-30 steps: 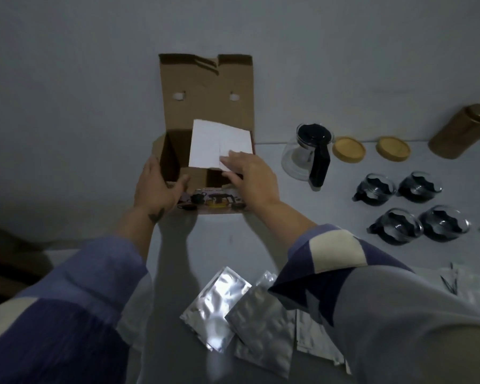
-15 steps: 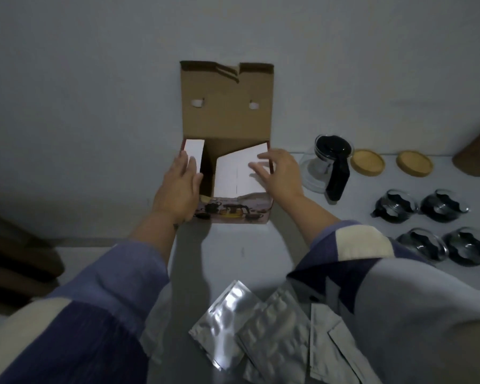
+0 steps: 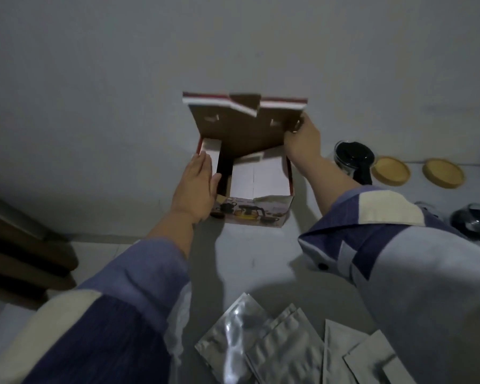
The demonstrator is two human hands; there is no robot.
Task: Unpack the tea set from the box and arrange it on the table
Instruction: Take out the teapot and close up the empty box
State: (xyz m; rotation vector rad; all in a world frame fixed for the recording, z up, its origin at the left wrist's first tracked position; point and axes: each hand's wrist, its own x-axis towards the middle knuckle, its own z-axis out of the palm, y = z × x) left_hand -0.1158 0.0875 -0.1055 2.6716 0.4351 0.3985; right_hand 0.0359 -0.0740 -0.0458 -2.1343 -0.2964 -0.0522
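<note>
While the right hand (image 3: pixel 302 139) had been pressing a white card insert inside the box (image 3: pixel 261 214) half a second earlier, it had since risen to the right edge of the lid (image 3: pixel 241 126), pinching it between thumb and fingers and tipping the flap forward over the opening. The lid, upright against the wall moments before, leaned towards the person, its red-and-white outer edge showing on top. That suggested the unpacking was finished and the box was being closed.

The left hand (image 3: pixel 196 187) lay flat along the box's left wall, fingers straight and together, pressing a white side flap (image 3: pixel 209 151) inward; it gripped nothing. White card inserts (image 3: pixel 257 180) lay folded down inside, and no tea ware could be seen there.

The set stood on the table (image 3: pixel 250 261) to the right of the box: a glass teapot (image 3: pixel 354 157) with a black lid and handle just beside it, two round wooden coasters (image 3: pixel 390 171) further along by the wall, and a glass cup (image 3: pixel 474 224) partly hidden behind the right sleeve. Silver foil pouches (image 3: pixel 263 347) lay heaped at the near edge. Both forearms reached forward from rolled blue-and-cream sleeves.
</note>
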